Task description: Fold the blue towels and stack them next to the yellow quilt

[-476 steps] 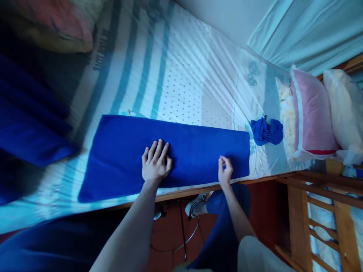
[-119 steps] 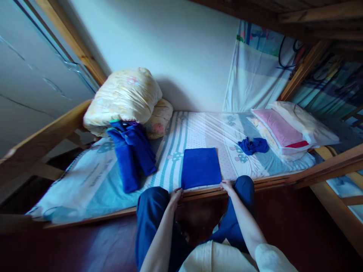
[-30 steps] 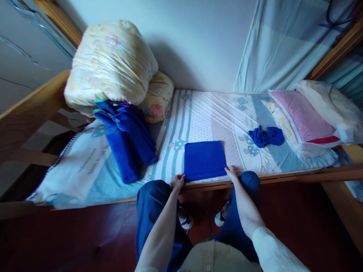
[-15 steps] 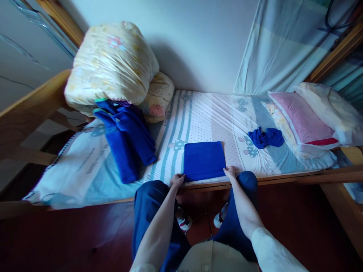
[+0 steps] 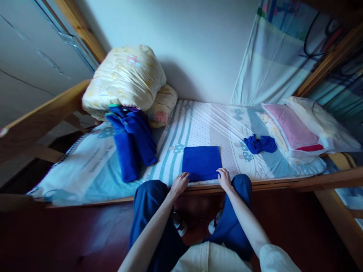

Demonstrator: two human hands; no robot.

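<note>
A blue cloth [image 5: 202,162], folded into a flat rectangle, lies near the front edge of the bed. My left hand [image 5: 180,183] rests at its near left corner, back up, with loosely bent fingers over the cloth. At the near right corner is my right hand [image 5: 224,178], its fingers touching the edge and slightly apart. Neither hand appears to pinch the fabric, though the fingertips are small in view. Further left, long blue garments [image 5: 132,143] lie draped on the sheet. A crumpled blue cloth [image 5: 259,144] sits to the right.
A bulky cream quilt [image 5: 124,81] is piled at the left end of the bed. A pink pillow [image 5: 293,126] lies at the right end. The wooden bed rail [image 5: 326,177] runs along the front, close to my knees. A pale curtain [image 5: 261,71] hangs behind.
Both hands have gone from pinching the near corners of the folded cloth to lying over them with looser fingers. The view has tilted slightly; the cloth stays flat.
</note>
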